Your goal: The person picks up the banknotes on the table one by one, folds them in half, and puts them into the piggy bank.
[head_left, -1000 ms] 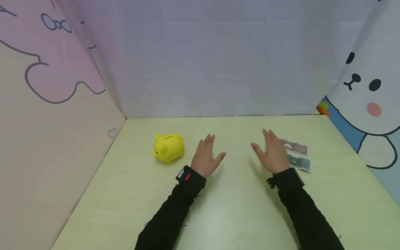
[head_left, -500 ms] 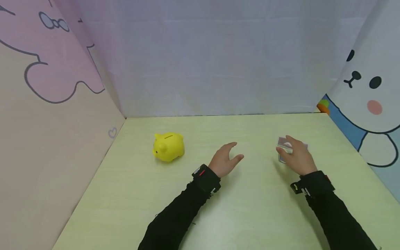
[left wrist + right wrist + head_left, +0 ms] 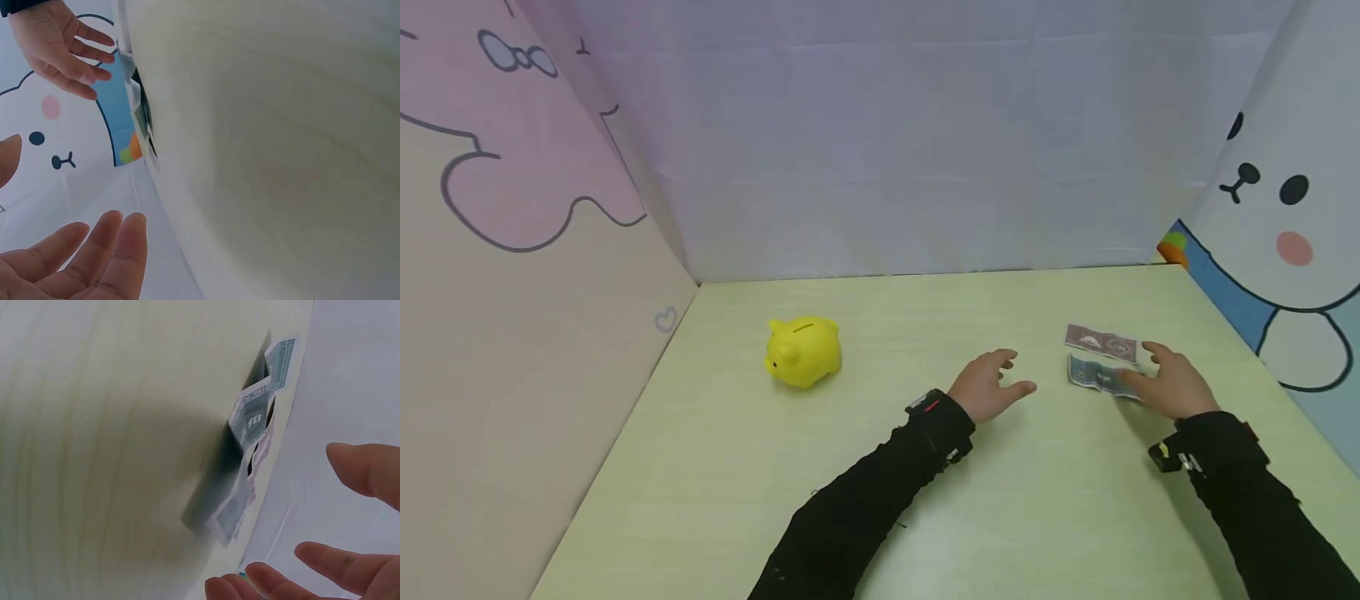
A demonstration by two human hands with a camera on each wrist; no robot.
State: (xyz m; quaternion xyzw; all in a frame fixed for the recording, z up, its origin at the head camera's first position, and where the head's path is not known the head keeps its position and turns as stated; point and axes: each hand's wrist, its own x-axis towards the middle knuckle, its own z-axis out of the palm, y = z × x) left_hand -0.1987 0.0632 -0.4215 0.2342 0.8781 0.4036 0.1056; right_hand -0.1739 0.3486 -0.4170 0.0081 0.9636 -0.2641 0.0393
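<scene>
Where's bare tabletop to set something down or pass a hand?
Front left of the table: between its left edge, pig and left sleeve. Back middle: between pig and brown note, beyond the left hand. Front middle: between left sleeve and right sleeve. Crowded: right side, where brown note and grey-green note lie close together by the right hand.

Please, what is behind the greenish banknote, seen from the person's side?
A reddish-brown banknote lies behind the greenish banknote, on the table. What lies under them is covered and cannot be seen.
</scene>
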